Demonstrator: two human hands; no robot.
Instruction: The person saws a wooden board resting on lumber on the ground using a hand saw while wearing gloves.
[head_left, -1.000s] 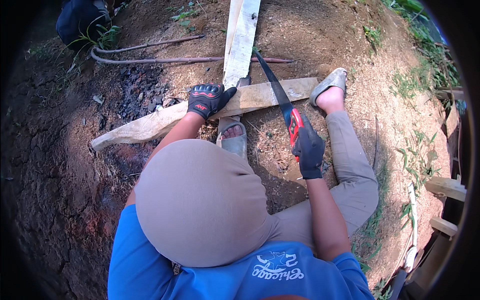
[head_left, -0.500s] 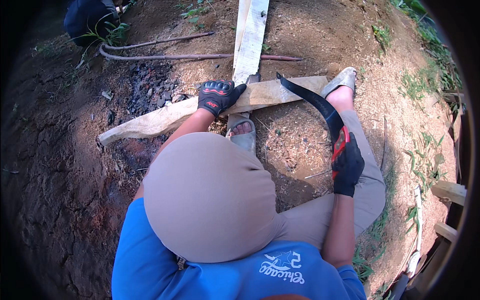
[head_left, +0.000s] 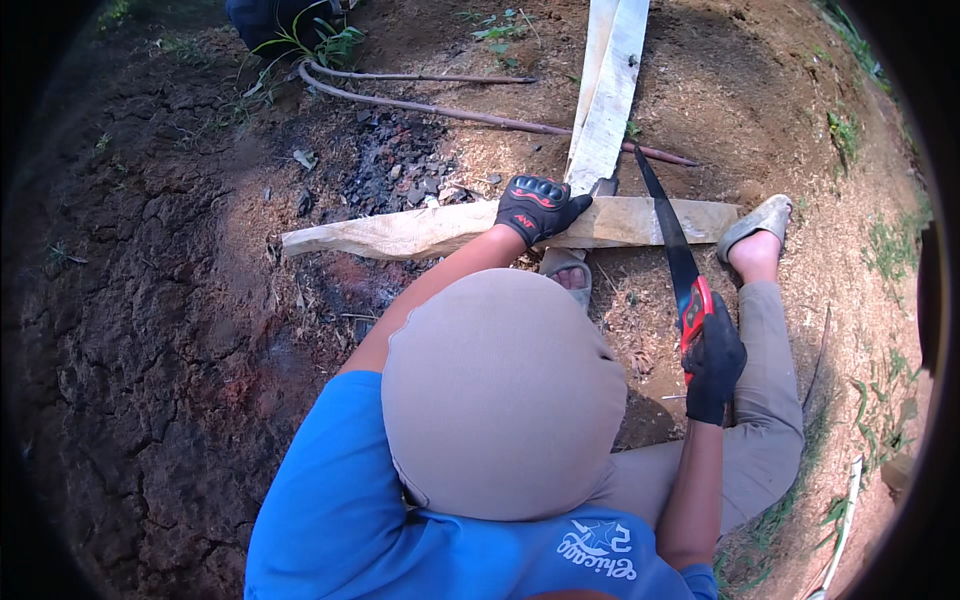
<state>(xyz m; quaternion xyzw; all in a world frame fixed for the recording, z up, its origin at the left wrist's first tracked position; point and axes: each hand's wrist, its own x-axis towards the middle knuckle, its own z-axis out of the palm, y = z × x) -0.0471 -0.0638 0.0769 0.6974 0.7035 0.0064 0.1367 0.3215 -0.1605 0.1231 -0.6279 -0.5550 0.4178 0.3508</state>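
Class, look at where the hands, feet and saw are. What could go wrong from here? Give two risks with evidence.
1. The saw crosses the pale board between the gloved left hand and the sandalled right foot; if the right hand slips, the blade might catch either.

2. The board's edges look uneven, so it could rock or shift if the left hand's pressure eases.

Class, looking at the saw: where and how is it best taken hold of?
Probably by the red handle, coming from the person's near right side and wrapping the hand round it. The saw points its handle toward the person, while the dark, narrowing blade reaches away across the pale plank. The right hand grips it there.
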